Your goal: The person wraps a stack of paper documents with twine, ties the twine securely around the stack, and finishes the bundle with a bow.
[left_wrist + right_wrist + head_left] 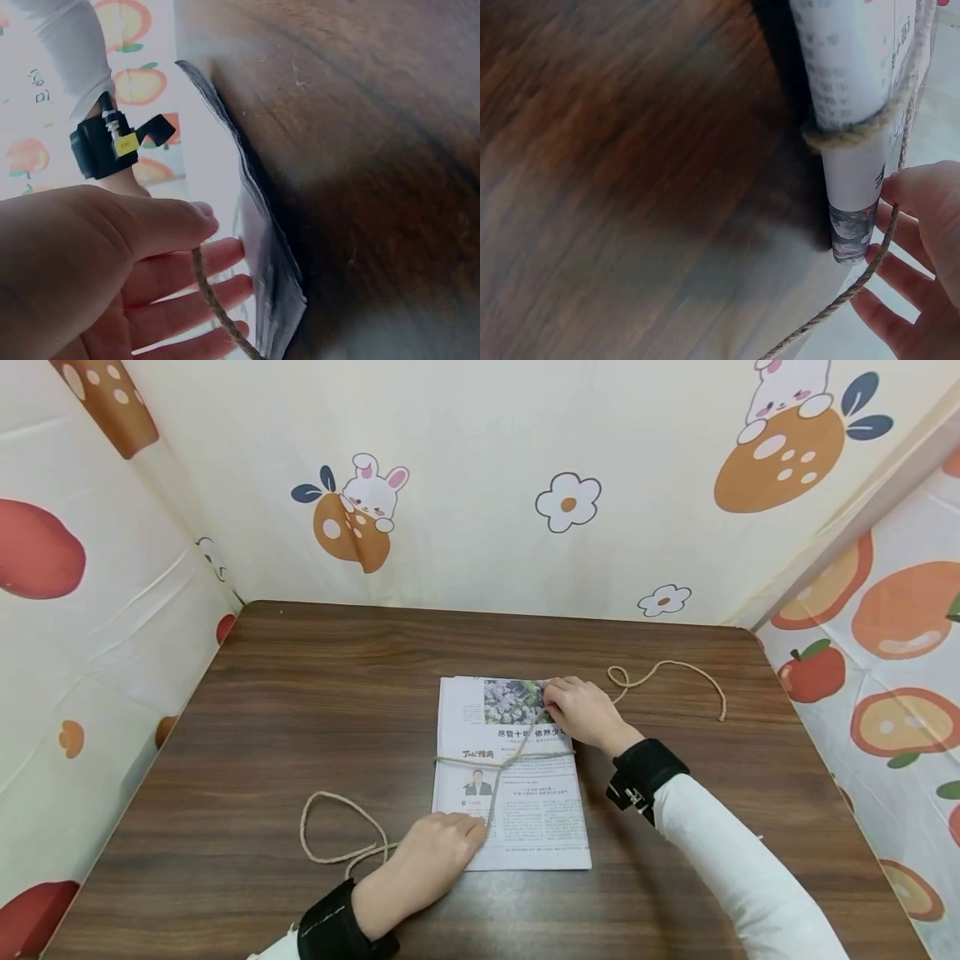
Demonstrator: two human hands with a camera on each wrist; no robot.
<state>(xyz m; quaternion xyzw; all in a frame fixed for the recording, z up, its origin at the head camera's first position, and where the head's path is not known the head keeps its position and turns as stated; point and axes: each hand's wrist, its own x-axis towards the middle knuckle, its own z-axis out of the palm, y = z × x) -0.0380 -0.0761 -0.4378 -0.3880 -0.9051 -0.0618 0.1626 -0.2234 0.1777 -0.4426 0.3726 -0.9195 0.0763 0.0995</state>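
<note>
Fingers [907, 279] of the right hand [588, 714] and left hand [438, 853] pinch the beige twine [501, 766] lightly, the rest loosely bent. Between them lies the newspaper [543, 827], flat, white, layered, black-printed with a flower photo [512, 702], twine crossing its face. Loose ends curl on the tabletop [300, 693] outside both hands.

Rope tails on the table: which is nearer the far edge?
The right tail, past the right hand, with a small curl, then an arc. The left tail lies in a wide loop beside the left hand, farther from that edge.
</note>
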